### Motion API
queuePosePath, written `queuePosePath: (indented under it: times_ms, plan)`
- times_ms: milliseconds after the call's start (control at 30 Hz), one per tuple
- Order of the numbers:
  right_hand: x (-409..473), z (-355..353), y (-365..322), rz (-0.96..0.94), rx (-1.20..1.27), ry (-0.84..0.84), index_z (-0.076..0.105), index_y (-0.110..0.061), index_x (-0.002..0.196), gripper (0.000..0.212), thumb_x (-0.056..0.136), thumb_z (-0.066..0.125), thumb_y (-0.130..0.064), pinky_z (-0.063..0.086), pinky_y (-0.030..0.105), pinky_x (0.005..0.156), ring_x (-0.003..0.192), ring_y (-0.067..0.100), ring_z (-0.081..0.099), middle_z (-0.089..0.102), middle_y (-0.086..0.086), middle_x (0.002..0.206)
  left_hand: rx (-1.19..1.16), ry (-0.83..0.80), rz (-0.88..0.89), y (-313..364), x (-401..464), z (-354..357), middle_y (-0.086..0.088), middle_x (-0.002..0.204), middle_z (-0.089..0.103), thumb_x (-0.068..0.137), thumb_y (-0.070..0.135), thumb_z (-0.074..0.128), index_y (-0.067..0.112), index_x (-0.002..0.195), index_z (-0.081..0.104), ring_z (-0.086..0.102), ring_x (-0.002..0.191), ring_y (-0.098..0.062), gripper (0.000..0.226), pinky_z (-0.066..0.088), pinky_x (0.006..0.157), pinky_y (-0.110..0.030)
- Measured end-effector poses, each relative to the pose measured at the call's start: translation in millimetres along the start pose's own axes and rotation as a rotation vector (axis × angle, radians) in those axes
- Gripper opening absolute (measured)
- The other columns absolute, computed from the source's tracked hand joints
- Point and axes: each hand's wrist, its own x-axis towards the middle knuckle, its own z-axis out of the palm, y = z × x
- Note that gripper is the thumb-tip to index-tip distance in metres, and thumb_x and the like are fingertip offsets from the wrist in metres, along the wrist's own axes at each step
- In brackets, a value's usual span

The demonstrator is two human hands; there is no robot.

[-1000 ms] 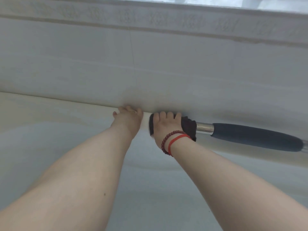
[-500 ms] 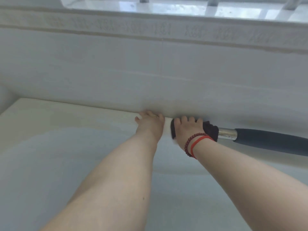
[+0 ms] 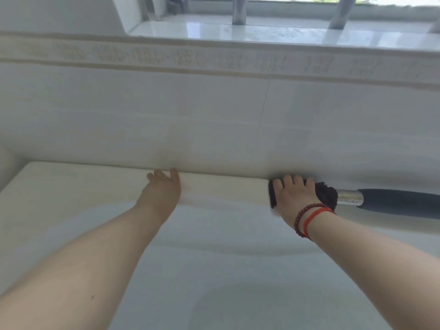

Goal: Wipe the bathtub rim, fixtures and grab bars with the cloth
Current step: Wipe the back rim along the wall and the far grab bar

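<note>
A cream bathtub rim [image 3: 226,186] runs along the tiled wall. My right hand [image 3: 295,196], with red bracelets at the wrist, presses a dark cloth [image 3: 326,195] onto the rim at the left end of a grab bar [image 3: 400,202] that has a chrome collar and a dark grey grip. The cloth shows on both sides of the hand. My left hand [image 3: 163,189] lies flat on the rim further left, fingers apart, holding nothing.
The white tub basin [image 3: 226,270] fills the lower view under both forearms. Pale wall tiles [image 3: 214,120] with a patterned border rise behind the rim. Above them is a glossy window sill [image 3: 273,32] with metal bars.
The view has tilted up, bringing the window sill into sight. My left hand has slid left along the rim, away from the right hand. The right hand stays on the cloth by the bar.
</note>
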Motion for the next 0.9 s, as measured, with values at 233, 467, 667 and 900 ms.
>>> queuePosePath:
  times_ms: [233,467,667,900]
  plan:
    - [-1,-1,2,-0.008,-0.022,0.017,0.029,-0.012,0.133,0.046,0.092,0.045,-0.025,0.026,0.045,0.106,0.12,0.03,0.04,0.04,0.01,0.131,-0.051,-0.001,-0.026,1,14,-11,-0.032,0.125,0.049,0.087,-0.002,0.047,-0.012,0.135,0.021,0.05,0.115,-0.037,0.055,0.047,0.082,-0.034]
    - [-1,1,1,-0.003,0.008,0.059,0.03,-0.011,0.132,0.046,0.091,0.046,-0.023,0.024,0.047,0.107,0.121,0.031,0.038,0.04,0.011,0.132,-0.063,-0.018,-0.025,-3,7,7,-0.041,0.143,0.018,0.095,0.022,0.048,0.0,0.145,-0.007,0.023,0.134,-0.05,0.078,0.034,0.106,-0.042]
    - [-1,1,1,0.019,-0.01,0.07,0.031,-0.011,0.132,0.045,0.092,0.047,-0.024,0.024,0.046,0.107,0.12,0.03,0.039,0.041,0.01,0.131,-0.067,-0.022,-0.063,2,16,10,-0.039,0.146,0.012,0.093,0.022,0.05,0.003,0.145,-0.004,0.02,0.135,-0.051,0.077,0.033,0.106,-0.043]
    - [-12,-16,16,0.07,0.776,0.24,0.052,-0.005,0.123,0.033,0.096,0.045,-0.023,0.033,0.027,0.089,0.115,0.03,0.051,0.057,0.014,0.124,-0.075,0.024,-0.054,2,12,11,-0.04,0.145,0.014,0.095,0.018,0.046,0.002,0.145,-0.003,0.022,0.134,-0.051,0.072,0.034,0.107,-0.042]
